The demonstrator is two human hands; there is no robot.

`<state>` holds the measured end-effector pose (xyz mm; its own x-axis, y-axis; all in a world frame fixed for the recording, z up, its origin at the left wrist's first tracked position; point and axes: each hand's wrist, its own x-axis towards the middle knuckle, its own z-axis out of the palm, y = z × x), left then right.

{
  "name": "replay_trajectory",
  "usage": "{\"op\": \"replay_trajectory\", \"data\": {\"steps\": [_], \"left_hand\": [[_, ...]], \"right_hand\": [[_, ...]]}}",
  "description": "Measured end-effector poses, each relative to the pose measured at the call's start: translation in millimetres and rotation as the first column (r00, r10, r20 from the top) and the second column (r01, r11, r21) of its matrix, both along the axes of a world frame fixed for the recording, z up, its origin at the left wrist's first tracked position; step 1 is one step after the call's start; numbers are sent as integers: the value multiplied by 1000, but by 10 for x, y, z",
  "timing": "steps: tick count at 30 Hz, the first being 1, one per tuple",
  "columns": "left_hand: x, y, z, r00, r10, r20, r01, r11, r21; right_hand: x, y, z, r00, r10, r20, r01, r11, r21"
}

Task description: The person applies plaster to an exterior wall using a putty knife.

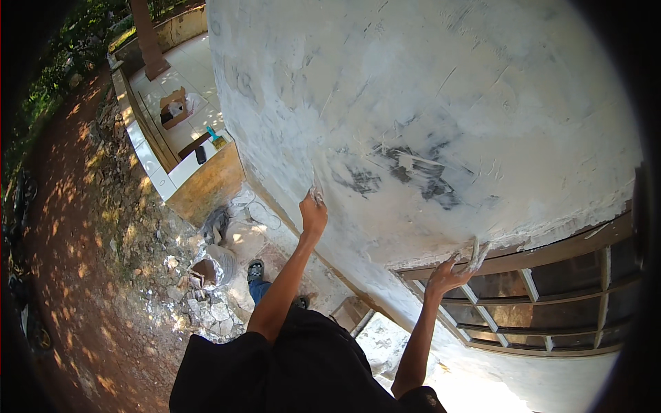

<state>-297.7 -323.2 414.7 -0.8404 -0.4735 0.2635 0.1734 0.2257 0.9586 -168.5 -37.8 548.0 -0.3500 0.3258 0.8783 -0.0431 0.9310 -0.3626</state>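
Both hands up against white plastered wall

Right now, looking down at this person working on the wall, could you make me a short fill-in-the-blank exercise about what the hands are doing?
1. The left hand presses a small tool against the white plastered ____.
2. The right hand grips the wall's lower edge, just above the ____ frame with its dark glass panes.
3. The wall shows dark ____ patches between the two hands.
4. Far below, a foot in a sandal stands near a ____ of rubble.

Missing words: wall; window; grey; pile
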Motion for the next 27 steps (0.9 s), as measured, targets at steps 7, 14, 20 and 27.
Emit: {"op": "replay_trajectory", "data": {"steps": [7,14,20,27], "left_hand": [[-112,538,314,971,-232,52,229,972,56],[524,677,739,939,-343,-17,339,920,195],[-198,-21,346,998,-56,35,54,997,46],[285,958,681,932,-354,77,358,932,-56]], "right_hand": [[13,1,21,999,-9,45,8,1000,28],[43,63,-69,999,-12,33,13,999,-46],[31,65,-70,999,-1,44,3,999,-40],[14,-71,20,1000,27,8,-26,996,-83]]}}
